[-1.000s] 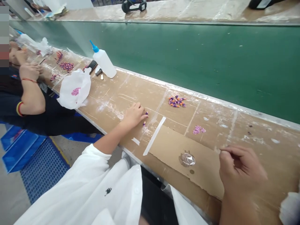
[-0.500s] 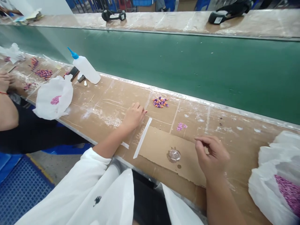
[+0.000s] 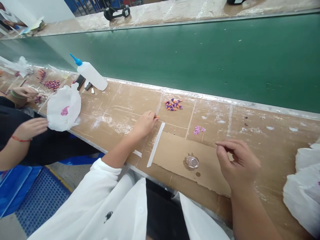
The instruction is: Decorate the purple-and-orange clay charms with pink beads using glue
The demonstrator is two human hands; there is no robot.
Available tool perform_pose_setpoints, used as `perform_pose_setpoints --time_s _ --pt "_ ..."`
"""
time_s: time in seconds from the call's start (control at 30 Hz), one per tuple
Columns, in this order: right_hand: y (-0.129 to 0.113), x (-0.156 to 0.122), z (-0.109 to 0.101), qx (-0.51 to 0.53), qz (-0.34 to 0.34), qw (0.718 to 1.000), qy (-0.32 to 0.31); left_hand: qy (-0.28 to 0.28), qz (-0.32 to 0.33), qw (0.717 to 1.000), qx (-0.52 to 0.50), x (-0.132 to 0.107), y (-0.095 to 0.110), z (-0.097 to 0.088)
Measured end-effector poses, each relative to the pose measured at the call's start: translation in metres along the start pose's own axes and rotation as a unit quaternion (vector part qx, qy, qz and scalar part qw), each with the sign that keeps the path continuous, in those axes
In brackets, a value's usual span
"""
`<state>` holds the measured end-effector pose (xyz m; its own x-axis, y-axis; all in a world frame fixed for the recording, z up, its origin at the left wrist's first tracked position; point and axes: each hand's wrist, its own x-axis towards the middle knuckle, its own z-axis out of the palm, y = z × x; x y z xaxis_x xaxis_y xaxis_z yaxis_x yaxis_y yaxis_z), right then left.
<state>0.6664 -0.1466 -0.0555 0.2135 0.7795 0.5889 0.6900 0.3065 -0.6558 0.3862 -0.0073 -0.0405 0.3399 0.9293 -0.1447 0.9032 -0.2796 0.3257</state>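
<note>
Your tabletop (image 3: pixel 250 133) runs along the green belt (image 3: pixel 200 60), with a glue bottle (image 3: pixel 91 75) far left and a cardboard sheet (image 3: pixel 175 153) near you. On it sits a small clear dish (image 3: pixel 192 162). Orange-purple pieces (image 3: pixel 173 104) lie far, pink ones (image 3: pixel 197 130) nearer — most look untouched. Your left hand (image 3: pixel 143 125) pinches one small piece; your right hand (image 3: pixel 237 163) pinches a thin stick, fingers narrow.

Tiny orange bead (image 3: pixel 157 117) pinched on brown bench (image 3: pixel 120 100).
</note>
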Motion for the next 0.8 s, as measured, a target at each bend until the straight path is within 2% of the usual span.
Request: perform_pose_setpoints --time_s 0.07,0.1,0.13,0.2,0.27,0.33,0.43,0.5,0.57,0.6,0.67,0.7,0.73,0.8 --pt "-0.001 -0.002 0.000 0.010 0.016 1.000 -0.001 0.024 0.054 0.997 -0.044 -0.008 0.021 0.002" --pt "-0.002 -0.003 0.000 0.022 0.026 0.999 -0.005 0.051 0.104 0.991 -0.072 -0.013 0.033 0.004" --pt "-0.003 -0.005 0.000 0.040 0.039 0.998 -0.014 0.104 0.176 0.973 -0.110 -0.019 0.047 0.008" --pt "-0.008 -0.009 0.002 0.094 0.073 0.992 -0.046 0.229 0.313 0.910 -0.150 -0.030 0.074 0.017" --pt "-0.015 -0.013 0.004 0.150 0.104 0.981 -0.072 0.321 0.389 0.852 -0.141 -0.038 0.096 0.026" --pt "-0.022 -0.017 0.006 0.173 0.118 0.975 -0.071 0.359 0.425 0.821 -0.130 -0.043 0.109 0.035" --pt "-0.029 -0.019 0.008 0.173 0.115 0.976 -0.067 0.344 0.438 0.812 -0.175 -0.044 0.111 0.046" --pt "-0.030 -0.018 0.009 0.186 0.129 0.971 -0.072 0.278 0.414 0.826 -0.263 -0.044 0.106 0.050" --pt "-0.030 -0.015 0.009 0.204 0.150 0.965 -0.065 0.129 0.337 0.838 -0.409 -0.044 0.100 0.048" --pt "-0.029 -0.013 0.009 0.212 0.156 0.963 -0.062 0.033 0.281 0.826 -0.488 -0.043 0.097 0.045" --pt "-0.029 -0.008 0.009 0.225 0.146 0.960 -0.077 -0.148 0.166 0.765 -0.604 -0.042 0.093 0.039" --pt "-0.029 -0.006 0.009 0.227 0.133 0.960 -0.094 -0.212 0.123 0.728 -0.640 -0.041 0.092 0.035" --pt "-0.029 -0.004 0.009 0.227 0.117 0.960 -0.112 -0.258 0.090 0.697 -0.662 -0.040 0.092 0.032" --pt "-0.027 -0.003 0.009 0.227 0.087 0.960 -0.138 -0.318 0.045 0.654 -0.685 -0.037 0.091 0.027"
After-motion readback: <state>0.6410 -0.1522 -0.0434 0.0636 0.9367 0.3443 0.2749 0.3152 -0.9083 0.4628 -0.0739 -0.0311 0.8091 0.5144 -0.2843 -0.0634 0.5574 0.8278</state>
